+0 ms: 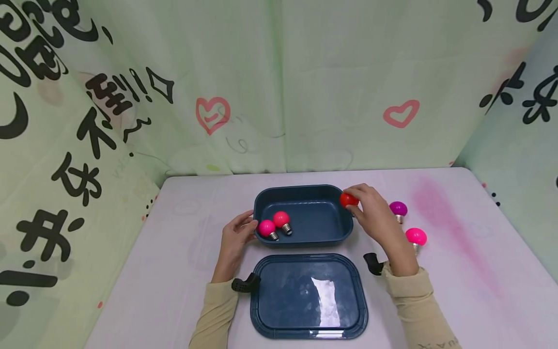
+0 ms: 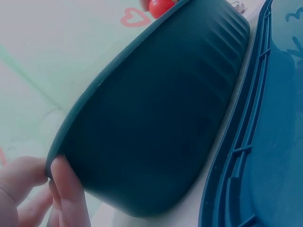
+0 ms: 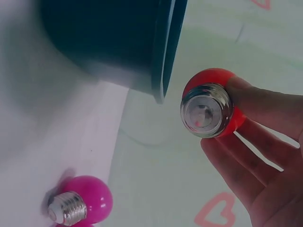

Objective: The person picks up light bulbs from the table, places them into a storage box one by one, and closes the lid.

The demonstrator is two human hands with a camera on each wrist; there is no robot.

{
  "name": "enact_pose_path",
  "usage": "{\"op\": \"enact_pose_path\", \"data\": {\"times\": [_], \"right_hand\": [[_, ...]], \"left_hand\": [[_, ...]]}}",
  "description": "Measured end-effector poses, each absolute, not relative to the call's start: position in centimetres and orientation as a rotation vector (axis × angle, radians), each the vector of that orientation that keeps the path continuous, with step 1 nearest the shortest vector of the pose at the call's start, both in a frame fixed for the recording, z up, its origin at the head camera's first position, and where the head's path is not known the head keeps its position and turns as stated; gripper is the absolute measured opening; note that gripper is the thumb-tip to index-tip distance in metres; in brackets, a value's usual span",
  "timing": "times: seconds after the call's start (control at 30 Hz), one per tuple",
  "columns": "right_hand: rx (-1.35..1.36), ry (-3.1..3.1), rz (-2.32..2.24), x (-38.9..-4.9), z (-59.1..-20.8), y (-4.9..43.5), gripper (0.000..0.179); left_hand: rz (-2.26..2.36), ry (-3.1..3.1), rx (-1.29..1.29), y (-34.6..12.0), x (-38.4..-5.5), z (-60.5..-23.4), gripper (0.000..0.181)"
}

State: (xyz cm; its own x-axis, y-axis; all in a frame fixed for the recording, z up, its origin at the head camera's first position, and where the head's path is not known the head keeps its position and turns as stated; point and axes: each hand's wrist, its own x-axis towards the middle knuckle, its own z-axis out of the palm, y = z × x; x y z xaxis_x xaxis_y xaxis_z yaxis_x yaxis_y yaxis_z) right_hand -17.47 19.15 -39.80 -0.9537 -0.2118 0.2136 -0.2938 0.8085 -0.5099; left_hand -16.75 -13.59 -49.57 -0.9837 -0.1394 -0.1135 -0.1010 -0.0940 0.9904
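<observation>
My right hand [image 1: 371,209] pinches a red light bulb [image 3: 213,101] between thumb and fingers, at the right end of a dark blue plastic box [image 1: 322,223]. The bulb's metal screw base points toward the right wrist camera. Two pinkish bulbs lie in the box's left part: a magenta one [image 1: 266,228] and a coral-pink one [image 1: 281,219]. At the opposite end, my left hand [image 1: 236,237] grips the box rim, with thumb and fingertips at its edge in the left wrist view.
In front of the box lies its blue lid [image 1: 305,295]. Right of the box, partly behind my right forearm, are a purple bulb [image 1: 398,208] and a hot-pink bulb [image 1: 416,236] on the white table [image 1: 453,310]. Green cloth walls [image 1: 314,135] stand at the back and sides.
</observation>
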Motion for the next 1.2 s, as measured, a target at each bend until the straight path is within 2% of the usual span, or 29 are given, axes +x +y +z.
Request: {"op": "enact_pose_path", "data": {"times": [0.63, 1.2], "right_hand": [[0.481, -2.868, 0.825, -17.7, -40.9, 15.9, 0.046], [0.589, -2.871, 0.813, -18.2, -42.7, 13.0, 0.037]], "left_hand": [[-2.28, -2.092, 0.282, -13.5, -16.8, -49.6, 0.038], [-2.293, -2.087, 0.29, -13.5, -17.0, -49.5, 0.038]]}}
